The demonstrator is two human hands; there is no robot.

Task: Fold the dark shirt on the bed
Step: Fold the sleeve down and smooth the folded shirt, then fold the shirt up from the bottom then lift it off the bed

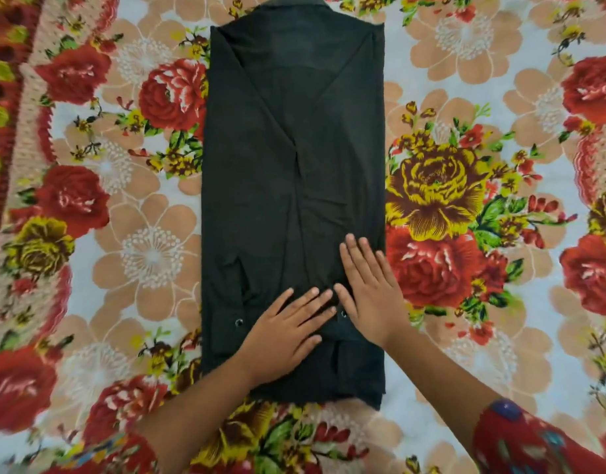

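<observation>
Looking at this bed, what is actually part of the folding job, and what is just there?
Part of the job:
dark shirt, sides folded in to a long strip
left hand and right hand, both flat on its near end

Just there:
floral bedsheet under the shirt
red patterned sleeve on the right arm

I see a matt, dark green-black woven cloth shirt (291,200) with shiny metal snaps (239,322) on a soft floral-printed cloth bed sheet (466,97).

Right sleeve (524,443) red, blue and teal print; left sleeve (137,455) red patterned, blurred; forearms (199,398) bare.
</observation>
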